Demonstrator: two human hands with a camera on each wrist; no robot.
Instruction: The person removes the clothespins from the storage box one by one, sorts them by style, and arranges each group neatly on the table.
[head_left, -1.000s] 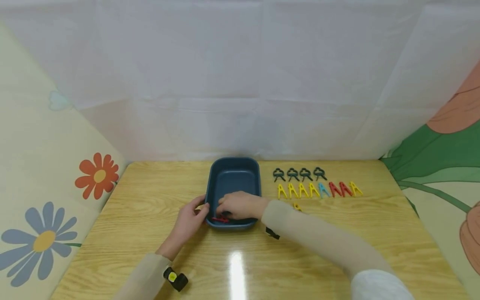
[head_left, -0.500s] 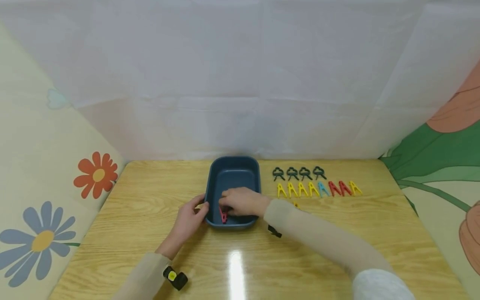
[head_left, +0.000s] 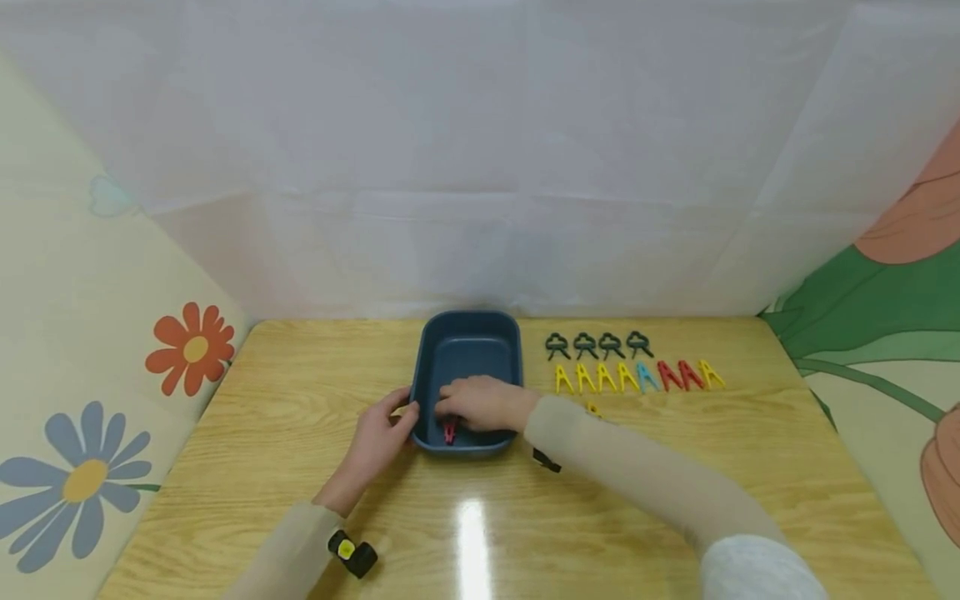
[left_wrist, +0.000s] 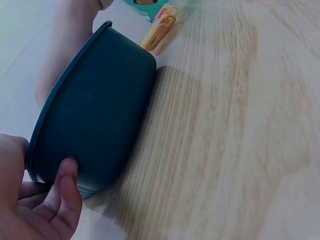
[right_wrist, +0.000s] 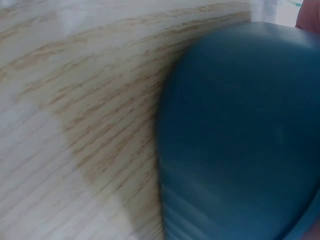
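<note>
A dark blue rectangular tub (head_left: pixel 468 358) stands on the table. My left hand (head_left: pixel 381 437) holds its near left rim, and in the left wrist view the fingers of the left hand (left_wrist: pixel 47 210) lie against the outer wall of the tub (left_wrist: pixel 95 110). Inside the tub, my right hand (head_left: pixel 480 402) has curled fingers on a red clothespin (head_left: pixel 450 432) near the front wall. The clothespin's far end is hidden under those fingers. Only the outside of the tub (right_wrist: pixel 240 130) shows in the right wrist view, so the fingertips are out of sight there.
Right of the tub lies a row of dark clips (head_left: pixel 585 347). Below it runs a row of yellow clothespins (head_left: pixel 585 379), a blue clothespin (head_left: pixel 647 378) and red clothespins (head_left: pixel 670 376). Another yellow clothespin (head_left: pixel 594 409) is partly covered by the right sleeve.
The red clothespin, lying sideways in the tub a second ago, has turned to point toward the front wall, and the right fingers now cover more of it. The left hand stays on the rim.
</note>
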